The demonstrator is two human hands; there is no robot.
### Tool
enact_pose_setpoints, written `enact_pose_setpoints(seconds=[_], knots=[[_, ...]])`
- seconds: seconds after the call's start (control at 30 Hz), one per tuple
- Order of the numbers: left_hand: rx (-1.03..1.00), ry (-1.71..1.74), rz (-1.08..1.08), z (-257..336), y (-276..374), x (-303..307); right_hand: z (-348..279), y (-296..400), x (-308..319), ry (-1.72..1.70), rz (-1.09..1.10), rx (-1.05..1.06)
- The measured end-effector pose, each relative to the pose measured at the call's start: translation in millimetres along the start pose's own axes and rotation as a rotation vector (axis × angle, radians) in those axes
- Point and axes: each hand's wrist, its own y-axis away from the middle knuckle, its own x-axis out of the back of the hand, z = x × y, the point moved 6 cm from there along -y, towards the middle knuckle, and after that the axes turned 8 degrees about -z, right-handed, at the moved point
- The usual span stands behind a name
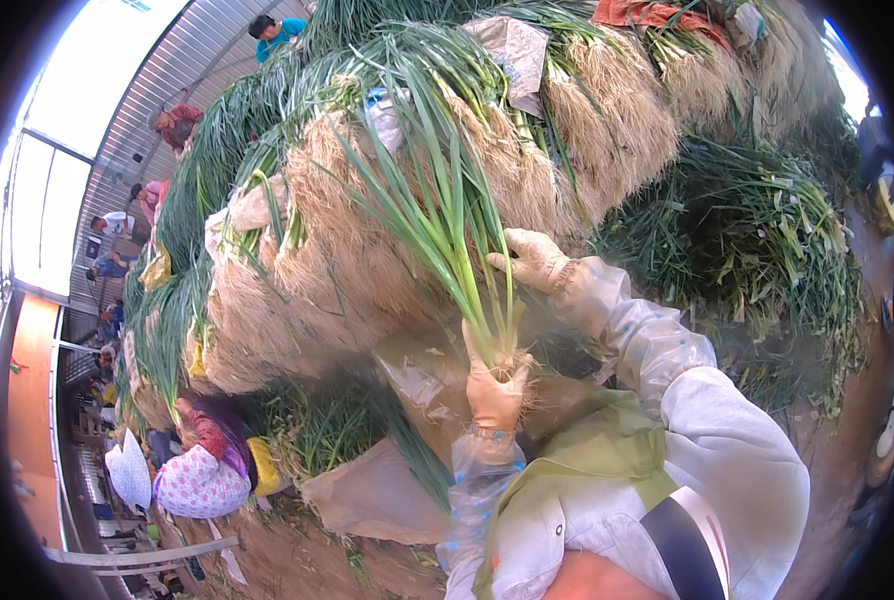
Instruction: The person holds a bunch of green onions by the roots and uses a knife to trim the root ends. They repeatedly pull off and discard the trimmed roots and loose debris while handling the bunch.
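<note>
A bunch of green onions (458,255) stands roots down in front of me, its long leaves fanning up and away. My left hand (496,394), in a dirty pale glove, is closed around the root end. Also gloved, my right hand (533,261) is beside the leaves at mid-height, fingers apart and curved; a leaf passes by its fingertips, and whether they touch it I cannot tell. Clear plastic sleeves cover both forearms. Below the bunch, a brown plastic sheet or apron (417,375) lies across my lap.
A long heap of green onions (319,172) with matted roots runs ahead. Loose leaves are piled at the right (747,225) and lower left (327,427). A tan sack (387,491) lies on the ground. A co-worker in a white hat (128,469) is at the left; several people are farther off.
</note>
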Motion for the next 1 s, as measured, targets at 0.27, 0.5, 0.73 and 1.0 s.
enact_pose_setpoints(seconds=[0.27, 0.5, 0.73, 1.0], knots=[[0.034, -0.544, 0.147, -8.4, -6.8, 31.4, -94.5, 83.1, -15.0, -0.006, -0.305, 0.404], [0.119, 0.028, 0.108, -44.6, -4.6, 38.8, -82.8, 162.3, -14.1, 0.032, -0.342, 0.453], [0.033, -0.015, 0.072, -47.0, -6.1, 25.2, -53.2, 79.6, -18.3, -0.31, -0.35, -0.122], [0.133, -0.096, 0.171, -41.3, -5.7, 39.0, -91.1, 110.9, -27.6, -0.313, -0.189, 0.227]])
